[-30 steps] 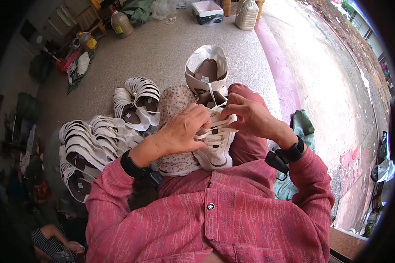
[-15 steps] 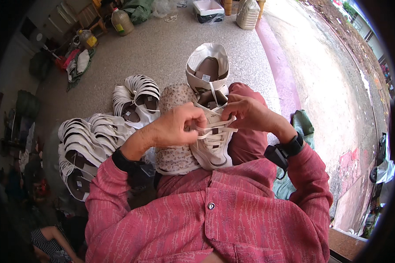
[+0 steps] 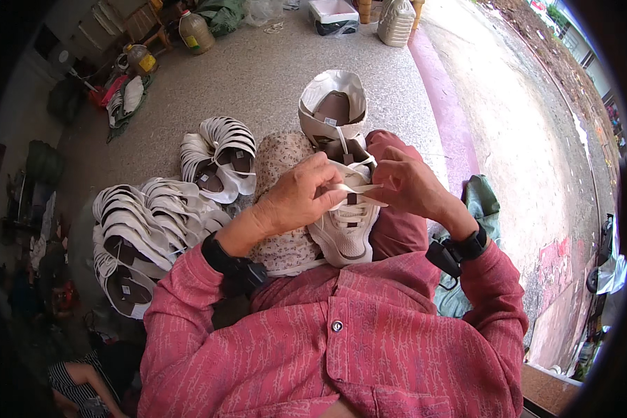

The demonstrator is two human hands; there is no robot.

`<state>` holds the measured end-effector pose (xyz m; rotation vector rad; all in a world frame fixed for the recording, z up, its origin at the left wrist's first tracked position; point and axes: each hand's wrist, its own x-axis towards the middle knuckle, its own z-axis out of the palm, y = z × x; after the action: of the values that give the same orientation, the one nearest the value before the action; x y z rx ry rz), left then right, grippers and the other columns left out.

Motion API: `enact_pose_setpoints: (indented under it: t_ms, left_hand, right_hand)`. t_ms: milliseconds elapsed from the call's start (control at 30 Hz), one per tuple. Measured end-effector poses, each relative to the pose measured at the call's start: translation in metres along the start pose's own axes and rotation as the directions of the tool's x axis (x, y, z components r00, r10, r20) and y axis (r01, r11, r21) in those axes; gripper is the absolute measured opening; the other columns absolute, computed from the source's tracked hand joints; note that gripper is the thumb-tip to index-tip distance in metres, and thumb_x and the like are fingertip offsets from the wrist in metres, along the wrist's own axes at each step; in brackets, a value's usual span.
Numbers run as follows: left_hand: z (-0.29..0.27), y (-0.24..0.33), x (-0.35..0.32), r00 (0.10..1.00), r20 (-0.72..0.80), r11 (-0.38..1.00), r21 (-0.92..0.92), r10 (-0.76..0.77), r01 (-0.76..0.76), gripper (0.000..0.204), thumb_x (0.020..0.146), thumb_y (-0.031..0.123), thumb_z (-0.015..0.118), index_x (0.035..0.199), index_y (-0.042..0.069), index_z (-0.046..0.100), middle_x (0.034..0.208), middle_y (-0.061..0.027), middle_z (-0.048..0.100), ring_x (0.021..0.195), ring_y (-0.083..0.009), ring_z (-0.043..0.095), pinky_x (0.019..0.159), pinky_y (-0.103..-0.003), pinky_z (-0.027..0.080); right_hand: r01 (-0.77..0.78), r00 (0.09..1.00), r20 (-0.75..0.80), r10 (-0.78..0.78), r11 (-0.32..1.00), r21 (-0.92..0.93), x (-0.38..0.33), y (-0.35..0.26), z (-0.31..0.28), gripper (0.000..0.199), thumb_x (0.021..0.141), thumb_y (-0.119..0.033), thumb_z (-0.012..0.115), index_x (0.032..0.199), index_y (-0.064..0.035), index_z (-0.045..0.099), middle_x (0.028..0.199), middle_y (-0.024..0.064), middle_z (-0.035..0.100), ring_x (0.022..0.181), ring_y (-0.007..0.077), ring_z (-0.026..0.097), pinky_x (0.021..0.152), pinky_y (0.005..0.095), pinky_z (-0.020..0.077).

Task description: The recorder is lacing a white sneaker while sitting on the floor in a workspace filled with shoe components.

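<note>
A cream lace-up sneaker (image 3: 343, 240) lies between my knees, its toe toward me. My left hand (image 3: 301, 194) is closed, pinching a flat white shoelace (image 3: 356, 188) between thumb and fingers above the shoe's tongue. On the other side my right hand (image 3: 412, 189) pinches the lace too, with its fingers bent. The lace runs nearly straight across the gap between both hands. Just beyond, a second cream shoe upper (image 3: 333, 110) with a brown insole stands open end up, and a white strip hangs from it toward the sneaker.
Stacked white shoe uppers (image 3: 129, 219) lie on the floor at my left, with another stack (image 3: 218, 157) beyond them. A patterned cloth roll (image 3: 282, 164) sits beside the sneaker. Far off stand a plastic jug (image 3: 396, 24) and a white box (image 3: 332, 14). Green cloth (image 3: 479, 202) lies at right.
My left hand has shifted right and now pinches the lace near the shoe's middle. My right hand has moved slightly right. The lace is now drawn across between them.
</note>
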<state>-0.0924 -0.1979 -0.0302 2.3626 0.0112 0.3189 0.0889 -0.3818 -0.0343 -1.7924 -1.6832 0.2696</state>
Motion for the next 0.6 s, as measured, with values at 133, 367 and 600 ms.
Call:
enact_pose_setpoints:
  t_ms: [133,367,600]
  left_hand:
    - [-0.012,-0.012,0.002,0.981,0.158,0.992,-0.067,0.116,-0.107,0.034,0.078,0.024,0.080,0.097,0.003,0.061,0.100,-0.0050,0.046,0.096,-0.0200,0.051,0.082,-0.031,0.043]
    - [-0.017,-0.016,0.006,0.949,0.223,0.973,0.008,0.222,-0.229,0.040,0.070,0.024,0.085,0.094,0.003,0.062,0.101,-0.0047,0.046,0.099,-0.0206,0.049,0.087,-0.033,0.043]
    - [-0.020,-0.022,0.007,0.941,0.277,0.981,-0.064,0.192,-0.181,0.035,0.070,0.022,0.084,0.091,0.004,0.063,0.103,-0.0045,0.050,0.101,-0.0203,0.050,0.084,-0.033,0.044]
  right_hand:
    - [-0.185,0.973,0.169,0.160,0.972,0.144,0.004,-0.002,-0.005,0.026,0.080,-0.022,0.080,0.079,-0.0030,0.063,0.086,0.0055,0.051,0.078,0.0180,0.053,0.065,0.0326,0.0438]
    - [-0.081,0.962,0.273,0.021,0.975,0.209,0.006,0.010,-0.013,0.031,0.074,-0.024,0.085,0.083,-0.0029,0.064,0.088,0.0045,0.050,0.087,0.0178,0.051,0.071,0.0331,0.0442]
    - [0.000,0.981,0.182,-0.061,0.948,0.320,-0.004,0.016,-0.003,0.028,0.071,-0.013,0.086,0.091,-0.0044,0.069,0.093,0.0037,0.053,0.091,0.0182,0.053,0.075,0.0306,0.0466]
